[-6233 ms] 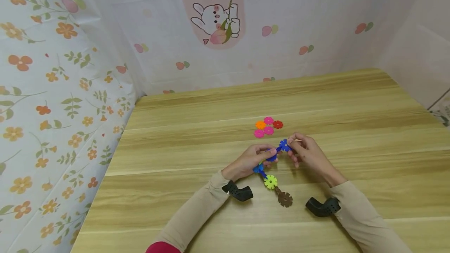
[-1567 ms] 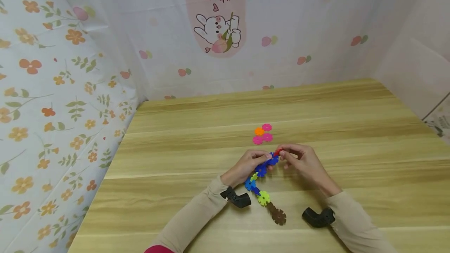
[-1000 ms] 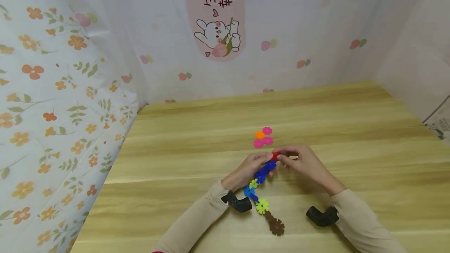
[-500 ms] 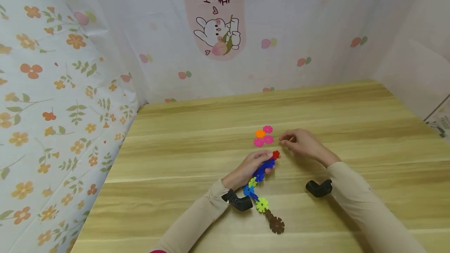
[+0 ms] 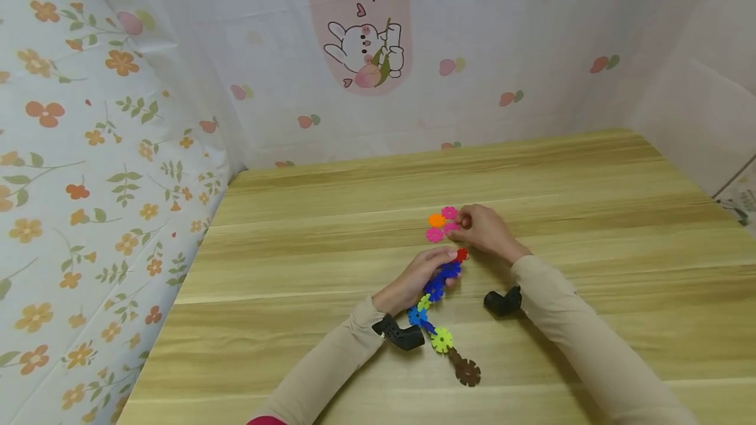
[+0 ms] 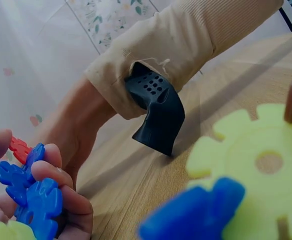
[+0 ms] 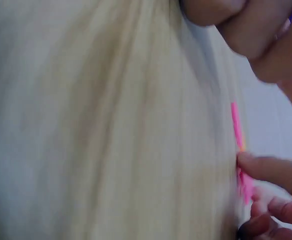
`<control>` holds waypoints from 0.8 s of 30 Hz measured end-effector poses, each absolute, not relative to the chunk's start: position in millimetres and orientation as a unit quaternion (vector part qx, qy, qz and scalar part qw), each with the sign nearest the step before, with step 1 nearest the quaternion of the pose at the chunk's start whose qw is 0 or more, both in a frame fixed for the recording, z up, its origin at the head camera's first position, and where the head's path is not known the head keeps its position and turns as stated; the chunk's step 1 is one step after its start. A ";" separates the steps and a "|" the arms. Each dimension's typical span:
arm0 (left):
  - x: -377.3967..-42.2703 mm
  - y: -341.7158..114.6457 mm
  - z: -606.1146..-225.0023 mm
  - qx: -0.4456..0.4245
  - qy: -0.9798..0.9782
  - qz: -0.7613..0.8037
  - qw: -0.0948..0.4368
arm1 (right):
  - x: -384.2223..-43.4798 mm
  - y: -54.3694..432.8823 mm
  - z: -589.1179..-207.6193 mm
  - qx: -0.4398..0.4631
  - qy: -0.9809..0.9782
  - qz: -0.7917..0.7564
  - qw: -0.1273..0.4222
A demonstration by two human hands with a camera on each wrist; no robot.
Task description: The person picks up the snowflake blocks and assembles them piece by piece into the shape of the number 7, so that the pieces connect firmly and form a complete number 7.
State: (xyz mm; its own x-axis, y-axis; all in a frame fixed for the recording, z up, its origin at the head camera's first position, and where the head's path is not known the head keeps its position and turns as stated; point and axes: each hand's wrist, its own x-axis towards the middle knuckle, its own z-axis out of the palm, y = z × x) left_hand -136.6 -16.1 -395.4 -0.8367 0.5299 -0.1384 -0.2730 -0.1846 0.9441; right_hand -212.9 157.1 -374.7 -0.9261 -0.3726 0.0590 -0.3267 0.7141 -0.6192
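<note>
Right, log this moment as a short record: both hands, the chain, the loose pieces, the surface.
Left hand: holds the chain near its red disc
Right hand: at a pink disc; pinching or not, unclear
Chain ends: red disc, brown disc
Colors between: blue, light blue, yellow-green
Loose pieces: three pink discs, one orange disc
Surface: wood-grain table

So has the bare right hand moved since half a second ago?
Yes, the right hand has moved left, closer to the orange, flower-shaped plastic disc.

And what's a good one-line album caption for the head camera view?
Left fingers hold a chain of notched discs; right fingers at pink discs.
</note>
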 end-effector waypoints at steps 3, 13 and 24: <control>-136.6 -15.1 -394.4 0.106 0.579 0.764 0.264 | -211.6 161.9 -376.7 -0.170 0.913 -0.367 0.053; -136.8 -15.7 -393.8 0.098 0.570 0.772 0.263 | -201.6 180.1 -379.4 -0.160 0.873 -0.452 0.091; -137.2 -13.4 -396.1 0.094 0.532 0.802 0.255 | -170.8 184.4 -369.5 -0.158 0.824 -0.536 0.094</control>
